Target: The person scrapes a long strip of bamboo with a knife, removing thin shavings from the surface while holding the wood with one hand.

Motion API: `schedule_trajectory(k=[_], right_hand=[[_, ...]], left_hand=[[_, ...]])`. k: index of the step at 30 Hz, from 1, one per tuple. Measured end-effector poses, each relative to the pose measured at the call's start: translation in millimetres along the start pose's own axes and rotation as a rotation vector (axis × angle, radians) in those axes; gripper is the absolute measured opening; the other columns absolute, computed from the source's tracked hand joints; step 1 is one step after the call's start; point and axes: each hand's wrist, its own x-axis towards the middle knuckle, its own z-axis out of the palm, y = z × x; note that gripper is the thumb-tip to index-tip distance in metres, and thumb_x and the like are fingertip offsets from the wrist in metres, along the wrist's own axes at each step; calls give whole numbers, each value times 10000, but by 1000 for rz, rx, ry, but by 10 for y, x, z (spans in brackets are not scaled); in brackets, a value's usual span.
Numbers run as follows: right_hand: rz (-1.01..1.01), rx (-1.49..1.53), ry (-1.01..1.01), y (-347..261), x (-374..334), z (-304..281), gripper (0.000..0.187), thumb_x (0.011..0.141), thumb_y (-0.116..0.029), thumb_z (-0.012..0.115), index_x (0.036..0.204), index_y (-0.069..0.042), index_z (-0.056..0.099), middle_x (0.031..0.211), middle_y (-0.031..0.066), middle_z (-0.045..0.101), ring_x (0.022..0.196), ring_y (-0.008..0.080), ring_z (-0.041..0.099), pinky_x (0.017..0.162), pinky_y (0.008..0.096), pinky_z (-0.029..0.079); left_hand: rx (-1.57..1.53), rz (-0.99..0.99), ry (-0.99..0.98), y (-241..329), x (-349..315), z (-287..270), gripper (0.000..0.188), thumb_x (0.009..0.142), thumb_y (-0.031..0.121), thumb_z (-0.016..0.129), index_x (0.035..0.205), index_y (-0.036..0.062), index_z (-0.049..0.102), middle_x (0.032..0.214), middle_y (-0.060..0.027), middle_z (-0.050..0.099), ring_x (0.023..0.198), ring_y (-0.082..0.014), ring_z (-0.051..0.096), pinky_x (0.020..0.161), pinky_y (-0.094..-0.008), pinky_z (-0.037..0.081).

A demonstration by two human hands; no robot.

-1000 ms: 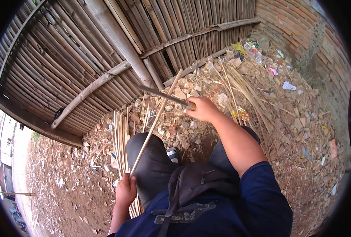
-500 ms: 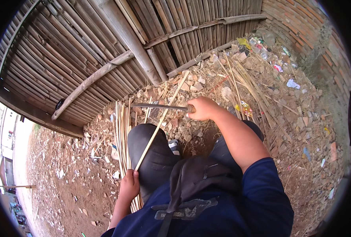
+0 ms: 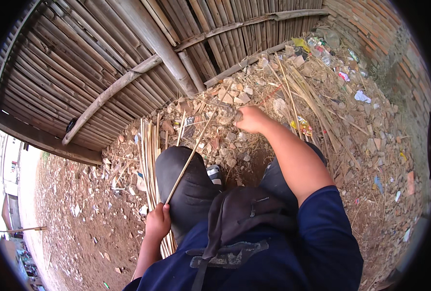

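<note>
A bamboo wall (image 3: 104,77) stands ahead. A bundle of pale strips (image 3: 150,165) lies along the outside of the left thigh (image 3: 188,194). One thin strip (image 3: 191,156) slants across that thigh, its lower end in the left hand (image 3: 158,223), grip closed on it. Farther out, the right hand (image 3: 252,120) has its grip clamped around a brown tool handle (image 3: 238,116); the rest is blurred.

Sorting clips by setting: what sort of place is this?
Likely an outdoor yard beside a building: slatted, bamboo-like wall, brick wall, stone-strewn dirt ground.
</note>
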Motion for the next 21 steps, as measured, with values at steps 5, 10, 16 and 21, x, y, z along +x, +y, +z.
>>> schedule_trajectory(k=[5, 10, 16, 21], right_hand=[[-201, -247, -208, -504, -314, 145, 206, 819, -215, 665, 952, -61, 698, 867, 157, 698, 848, 293, 696, 791, 433, 553], [-21, 3, -47, 20, 13, 68, 202, 824, -215, 630, 913, -54, 714, 896, 184, 703, 873, 319, 697, 787, 447, 546], [-16, -119, -214, -507, -274, -11, 240, 799, -189, 653, 976, -38, 710, 962, 189, 710, 937, 351, 693, 817, 448, 550], [-32, -112, -299, -409, -223, -87, 284, 795, -233, 696, 1012, -49, 712, 985, 192, 711, 955, 340, 692, 849, 441, 550]], left_hand=[[-14, 19, -15, -78, 0, -4, 377, 1060, 312, 457, 828, 24, 532, 680, -277, 617, 684, -510, 618, 609, -591, 465], [19, 2, 13, -46, 64, 29, 359, 1055, 307, 462, 842, 29, 537, 687, -275, 622, 690, -508, 621, 617, -594, 468], [52, -1, 10, -13, 38, -17, 369, 1057, 316, 456, 835, 32, 534, 671, -275, 618, 674, -505, 622, 613, -598, 473], [-16, 27, 22, -130, 47, 122, 383, 1068, 295, 438, 818, 14, 512, 651, -273, 586, 654, -505, 599, 584, -567, 447]])
